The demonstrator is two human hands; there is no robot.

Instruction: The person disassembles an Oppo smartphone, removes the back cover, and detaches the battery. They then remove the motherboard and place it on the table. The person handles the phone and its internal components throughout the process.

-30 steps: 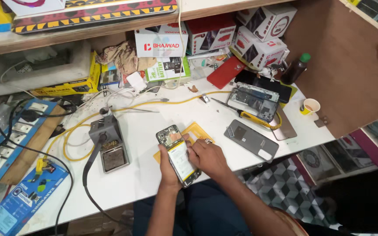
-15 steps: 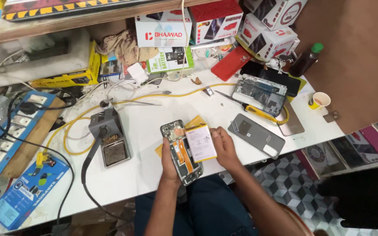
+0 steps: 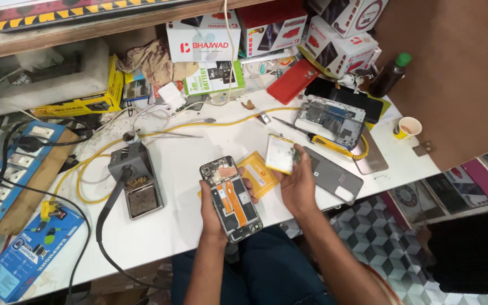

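Over white table (image 3: 199,226), left hand (image 3: 213,206) grips opened phone (image 3: 231,199).

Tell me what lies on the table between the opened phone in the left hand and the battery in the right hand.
In the head view, a yellow packet lies flat between the opened phone and the battery.

White-and-red cartons (image 3: 340,34) line the back shelf; green-white battery box (image 3: 214,78) below. Yellow box (image 3: 88,101) back left, blue packet (image 3: 26,254) front left.

The left hand (image 3: 213,206) hides under the phone (image 3: 231,199), only fingertips showing. The yellow packet (image 3: 261,175) lies partly covered by the phone. The blue box (image 3: 24,260) is cut off by the bottom-left edge.
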